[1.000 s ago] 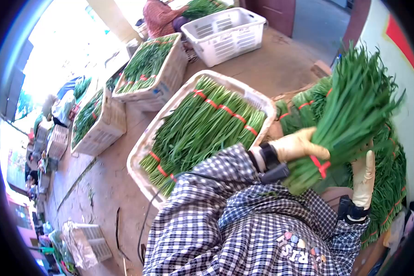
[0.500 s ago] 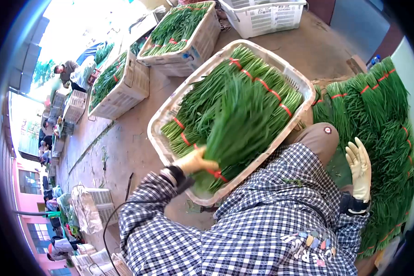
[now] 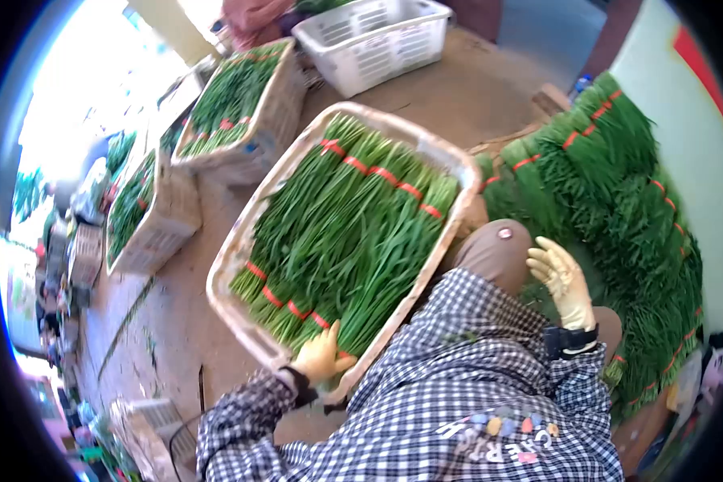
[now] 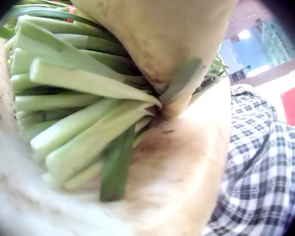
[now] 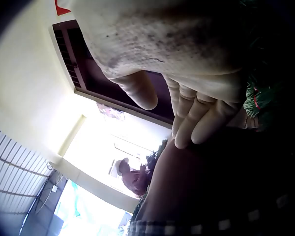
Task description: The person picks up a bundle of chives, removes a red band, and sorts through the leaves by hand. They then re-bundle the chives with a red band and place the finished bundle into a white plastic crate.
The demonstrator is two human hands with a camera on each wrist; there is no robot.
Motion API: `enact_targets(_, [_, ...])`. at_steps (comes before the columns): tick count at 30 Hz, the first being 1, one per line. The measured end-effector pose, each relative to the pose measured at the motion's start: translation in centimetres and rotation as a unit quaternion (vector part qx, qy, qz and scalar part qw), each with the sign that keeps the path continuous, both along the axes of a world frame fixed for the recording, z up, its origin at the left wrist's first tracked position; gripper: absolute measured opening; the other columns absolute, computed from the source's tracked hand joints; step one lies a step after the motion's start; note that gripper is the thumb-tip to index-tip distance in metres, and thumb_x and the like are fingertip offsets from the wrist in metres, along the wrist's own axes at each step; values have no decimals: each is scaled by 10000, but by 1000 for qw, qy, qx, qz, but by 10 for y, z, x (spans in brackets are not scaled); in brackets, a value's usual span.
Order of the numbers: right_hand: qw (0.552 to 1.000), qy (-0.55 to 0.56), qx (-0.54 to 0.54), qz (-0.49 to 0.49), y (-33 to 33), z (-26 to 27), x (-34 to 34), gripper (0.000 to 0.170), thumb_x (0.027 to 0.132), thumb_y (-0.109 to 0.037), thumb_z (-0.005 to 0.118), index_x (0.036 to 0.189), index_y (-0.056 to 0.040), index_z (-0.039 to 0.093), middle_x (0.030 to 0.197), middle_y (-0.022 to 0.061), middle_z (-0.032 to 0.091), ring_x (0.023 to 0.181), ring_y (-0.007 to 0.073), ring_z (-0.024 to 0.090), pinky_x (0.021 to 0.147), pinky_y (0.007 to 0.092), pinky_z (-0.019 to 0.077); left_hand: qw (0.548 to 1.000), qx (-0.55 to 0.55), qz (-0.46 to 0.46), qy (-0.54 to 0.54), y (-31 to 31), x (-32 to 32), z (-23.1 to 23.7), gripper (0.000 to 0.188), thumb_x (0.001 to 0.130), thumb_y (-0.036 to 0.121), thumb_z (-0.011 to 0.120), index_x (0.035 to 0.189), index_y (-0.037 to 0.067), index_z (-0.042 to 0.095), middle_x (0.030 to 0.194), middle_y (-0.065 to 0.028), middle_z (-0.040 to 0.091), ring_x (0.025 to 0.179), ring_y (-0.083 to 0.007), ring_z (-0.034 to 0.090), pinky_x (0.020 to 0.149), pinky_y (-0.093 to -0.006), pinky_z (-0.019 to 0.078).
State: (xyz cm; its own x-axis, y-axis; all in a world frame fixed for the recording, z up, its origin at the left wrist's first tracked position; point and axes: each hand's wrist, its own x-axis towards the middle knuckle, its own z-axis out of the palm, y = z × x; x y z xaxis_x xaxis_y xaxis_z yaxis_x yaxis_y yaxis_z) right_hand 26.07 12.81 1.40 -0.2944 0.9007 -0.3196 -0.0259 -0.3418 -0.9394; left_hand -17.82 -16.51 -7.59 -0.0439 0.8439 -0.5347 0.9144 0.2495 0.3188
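My gloved left hand (image 3: 320,357) holds the stem end of a bunch of Chinese chives (image 3: 373,309) lying along the near side of a white plastic crate (image 3: 237,317). Close up in the left wrist view, cut stem ends (image 4: 73,113) fan out beside the glove (image 4: 162,34), next to the dirt-marked crate wall (image 4: 177,182). More red-banded chive bunches (image 3: 321,217) lie side by side in this crate. The gloved right hand (image 3: 564,285) is empty, raised beside the knee; its fingers (image 5: 201,118) are relaxed and slightly bent in the right wrist view.
Stacked banded chives (image 3: 618,217) line the wall to the right. Two crates of chives (image 3: 237,104) stand at the back left, and a white crate (image 3: 377,48) stands at the back. A seated person (image 5: 132,177) appears in the right wrist view. Nearby is the wearer's knee (image 3: 494,249).
My left hand has carried the chive bunch from the right side over to the crate and laid it in along the near side. The right hand has stayed empty near the knee.
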Motion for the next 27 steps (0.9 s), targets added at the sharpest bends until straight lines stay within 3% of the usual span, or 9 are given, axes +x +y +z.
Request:
enact_targets(9, [998, -3, -11, -62, 16, -17, 53, 476, 1084, -353, 553, 1441, -38, 561, 1295, 166, 676, 1161, 242, 669, 1032, 358, 521, 993, -1, -81, 85, -3, 22, 17, 988, 951, 516, 580, 1563, -146, 175, 1284, -326, 552, 1099, -456, 605, 942, -497, 507])
enact_targets(12, [996, -5, -51, -71, 30, -54, 59, 436, 1092, -304, 542, 1424, -22, 564, 1272, 156, 693, 1115, 228, 688, 978, 336, 545, 980, -149, -91, 90, 19, 18, 30, 1058, 948, 582, 560, 1567, -158, 126, 1346, -346, 526, 1158, -431, 616, 954, -484, 524])
enact_targets(15, [992, 32, -109, -50, 50, -104, 64, 441, 1079, -286, 569, 1432, -21, 552, 1285, 141, 687, 1108, 221, 685, 952, 332, 544, 909, -277, -240, 200, 95, 29, 86, 959, 855, 716, 611, 1361, -98, 570, 868, -154, 735, 837, -328, 734, 754, -451, 571])
enact_targets(16, [992, 9, -119, -46, 61, -115, 63, 448, 1074, -281, 574, 1436, -17, 546, 1288, 139, 685, 1105, 217, 685, 943, 334, 543, 896, -221, -320, 216, 117, 24, 91, 752, 822, 739, 631, 1034, 30, 771, 693, -76, 709, 748, -276, 743, 682, -410, 560])
enact_targets(17, [990, -17, -132, -43, 71, -119, 64, 456, 1070, -276, 580, 1440, -14, 540, 1290, 138, 684, 1101, 213, 686, 934, 336, 541, 919, -179, -246, 253, 146, 36, 97, 598, 826, 698, 663, 826, 112, 785, 715, -86, 717, 756, -274, 743, 660, -420, 553])
enact_targets(19, [990, -49, -127, -32, 99, -144, 66, 472, 1056, -267, 600, 1443, -5, 534, 1270, 139, 693, 1098, 205, 685, 930, 332, 536, 952, 6, -177, 248, 227, 83, 119, 450, 930, 523, 655, 1075, 100, 706, 1004, -104, 742, 872, -301, 717, 735, -444, 541])
enact_targets(21, [989, -79, -126, -24, 125, -175, 63, 489, 1043, -259, 619, 1445, 3, 527, 1249, 140, 703, 1095, 197, 684, 926, 328, 532, 938, 306, -159, 33, 292, 107, 106, 504, 905, 335, 719, 1310, 63, 589, 1250, -162, 645, 1129, -356, 622, 938, -457, 498])
enact_targets(24, [977, -188, -102, -16, 161, -226, 56, 621, 969, -240, 722, 1472, 35, 483, 1159, 154, 740, 1098, 198, 682, 924, 303, 528, 895, 408, -178, -31, 398, 148, 81, 616, 906, 253, 720, 1449, 47, 516, 1461, -198, 520, 1353, -416, 482, 1130, -511, 388])
enact_targets(27, [962, -256, -94, -15, 182, -242, 36, 825, 927, -254, 766, 1579, 5, 331, 1409, 229, 618, 1262, 276, 629, 1054, 339, 487, 886, 389, -252, 18, 471, 166, 32, 655, 897, 339, 698, 1475, 93, 514, 1493, -166, 513, 1434, -406, 404, 1203, -539, 283])
